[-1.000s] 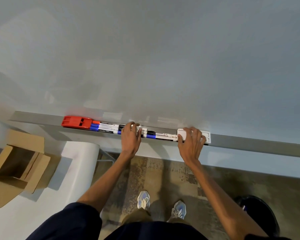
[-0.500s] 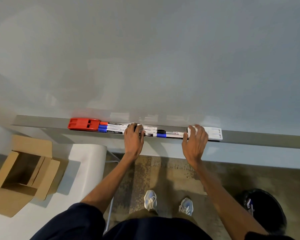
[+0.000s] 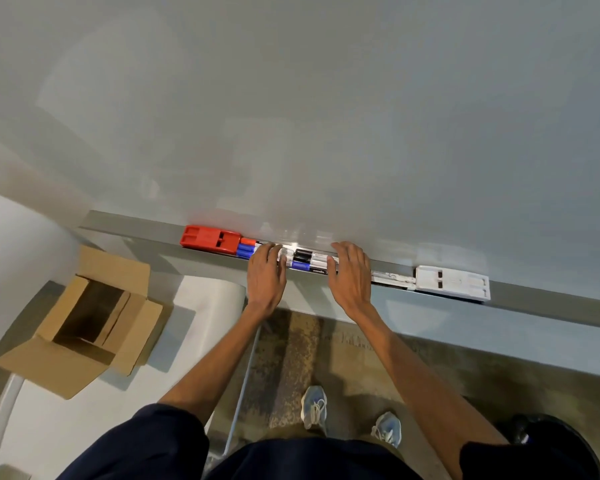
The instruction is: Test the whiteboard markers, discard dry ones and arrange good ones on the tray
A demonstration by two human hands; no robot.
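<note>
left grip rests on markers | right grip rests on markers

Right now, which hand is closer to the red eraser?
Left. The left hand rests near the red eraser; the right hand lies farther along the tray.

Arms outstretched; left hand, right hand flat, palms down.

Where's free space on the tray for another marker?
Two bare stretches of tray: left of the red eraser, and right of the white eraser. Between them it is crowded: markers packed together, left hand and right hand resting on them.
</note>
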